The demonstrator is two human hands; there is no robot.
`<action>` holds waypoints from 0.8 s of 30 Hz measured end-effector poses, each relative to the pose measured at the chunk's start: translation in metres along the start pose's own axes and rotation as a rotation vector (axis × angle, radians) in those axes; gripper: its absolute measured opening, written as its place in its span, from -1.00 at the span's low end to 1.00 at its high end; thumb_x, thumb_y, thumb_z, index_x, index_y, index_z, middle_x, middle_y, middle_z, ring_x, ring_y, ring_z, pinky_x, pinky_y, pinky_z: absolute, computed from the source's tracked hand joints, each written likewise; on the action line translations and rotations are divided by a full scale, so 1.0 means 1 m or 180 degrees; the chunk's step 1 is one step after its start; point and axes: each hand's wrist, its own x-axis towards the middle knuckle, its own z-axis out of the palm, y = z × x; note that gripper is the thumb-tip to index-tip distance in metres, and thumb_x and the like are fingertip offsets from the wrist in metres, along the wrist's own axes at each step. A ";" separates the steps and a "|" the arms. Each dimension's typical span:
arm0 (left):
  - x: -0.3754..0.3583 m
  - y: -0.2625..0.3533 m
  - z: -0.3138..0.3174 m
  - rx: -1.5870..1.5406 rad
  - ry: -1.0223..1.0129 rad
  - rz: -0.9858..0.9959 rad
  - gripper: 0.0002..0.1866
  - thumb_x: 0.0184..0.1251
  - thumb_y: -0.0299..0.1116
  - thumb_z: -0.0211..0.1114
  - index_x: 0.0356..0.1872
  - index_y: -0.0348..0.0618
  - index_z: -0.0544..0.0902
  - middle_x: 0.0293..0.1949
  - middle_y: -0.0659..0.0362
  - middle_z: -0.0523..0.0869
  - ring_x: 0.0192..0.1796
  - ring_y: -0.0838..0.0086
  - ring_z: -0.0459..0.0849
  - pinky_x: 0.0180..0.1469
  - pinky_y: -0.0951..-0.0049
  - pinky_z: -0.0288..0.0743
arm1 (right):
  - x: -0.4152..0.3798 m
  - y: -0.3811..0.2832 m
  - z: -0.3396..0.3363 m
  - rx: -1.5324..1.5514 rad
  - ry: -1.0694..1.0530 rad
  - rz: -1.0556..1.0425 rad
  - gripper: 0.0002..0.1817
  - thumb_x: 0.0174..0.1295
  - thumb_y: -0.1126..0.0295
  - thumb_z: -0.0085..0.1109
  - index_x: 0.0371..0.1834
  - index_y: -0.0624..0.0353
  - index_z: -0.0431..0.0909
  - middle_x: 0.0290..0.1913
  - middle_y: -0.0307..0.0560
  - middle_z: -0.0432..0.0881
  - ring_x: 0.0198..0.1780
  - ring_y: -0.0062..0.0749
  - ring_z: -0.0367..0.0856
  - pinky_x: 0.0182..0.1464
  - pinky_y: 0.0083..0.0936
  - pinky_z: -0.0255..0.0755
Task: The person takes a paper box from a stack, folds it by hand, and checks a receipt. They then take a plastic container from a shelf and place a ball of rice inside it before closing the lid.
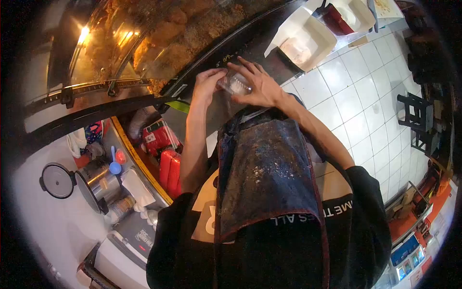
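Observation:
Above the dark counter (192, 123), both hands are at a small clear plastic container (239, 85) with a pale, ridged part showing. At its left edge, my left hand (208, 84) pinches the rim between thumb and fingers. My right hand (262, 86) reaches around the other side, fingers bent over the top and thumb below. What is inside the container is too small to make out. Just under my forearms hangs a dark, stained apron (269, 164) with pale crumbs on it.
A lit glass display case (159, 43) with fried food borders the counter at upper left. Open white boxes (313, 45) stand at upper right. Red packets (169, 168), a blue scoop (115, 167) and a lidded metal canister (101, 180) lie left. Dark stools (415, 113) stand on the tiles.

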 end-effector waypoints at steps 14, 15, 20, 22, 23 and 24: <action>0.006 0.002 0.003 -0.0472 -0.0069 -0.0131 -0.78 0.33 -0.43 0.35 -0.03 -0.19 0.66 -0.27 0.26 0.72 -0.29 0.59 0.66 -0.24 0.54 0.58 | -0.019 0.022 -0.003 0.1451 0.0297 0.0161 0.13 0.00 -0.23 0.45 0.54 0.18 0.15 0.55 0.30 0.10 0.58 0.14 0.04 0.55 -0.06 0.02; 0.005 -0.002 0.003 -0.0574 -0.0073 -0.0144 -0.77 0.32 -0.43 0.36 -0.03 -0.19 0.66 -0.28 0.27 0.72 -0.30 0.59 0.66 -0.25 0.54 0.58 | -0.019 0.023 0.000 0.1453 0.0294 0.0163 0.13 0.00 -0.23 0.45 0.54 0.18 0.15 0.55 0.30 0.10 0.58 0.14 0.04 0.55 -0.06 0.02; 0.005 -0.019 -0.007 -0.0729 -0.0167 -0.0244 -0.77 0.32 -0.42 0.38 -0.04 -0.17 0.66 -0.27 0.27 0.71 -0.32 0.59 0.65 -0.26 0.56 0.56 | -0.023 -0.001 -0.013 0.0322 0.0110 -0.0239 0.04 -0.01 -0.05 0.52 0.56 -0.17 0.17 0.58 0.17 0.04 0.57 0.20 0.02 0.54 0.06 0.01; 0.001 -0.022 -0.008 -0.0751 -0.0219 -0.0121 -0.77 0.33 -0.40 0.39 -0.04 -0.18 0.65 -0.22 0.25 0.72 -0.28 0.56 0.69 -0.24 0.55 0.57 | -0.022 -0.005 -0.005 -0.0072 0.0010 -0.0395 0.00 -0.02 -0.06 0.52 0.54 -0.28 0.20 0.59 0.12 0.04 0.57 0.21 0.02 0.54 0.09 0.01; -0.002 -0.024 -0.007 -0.0751 -0.0230 -0.0121 -0.77 0.33 -0.40 0.39 -0.04 -0.18 0.65 -0.22 0.25 0.72 -0.28 0.56 0.69 -0.24 0.55 0.57 | -0.022 -0.004 -0.001 -0.0471 -0.0094 -0.0558 -0.03 -0.02 -0.07 0.52 0.52 -0.39 0.23 0.59 0.06 0.04 0.57 0.21 0.01 0.54 0.12 0.01; -0.010 -0.024 -0.006 -0.0564 -0.0072 -0.0049 -0.76 0.34 -0.38 0.39 -0.03 -0.19 0.65 -0.19 0.22 0.72 -0.23 0.51 0.70 -0.19 0.52 0.59 | -0.020 -0.004 0.002 -0.0655 -0.0146 -0.0584 -0.05 -0.03 -0.08 0.51 0.51 -0.50 0.25 0.61 -0.03 0.01 0.61 0.14 -0.07 0.53 0.18 -0.01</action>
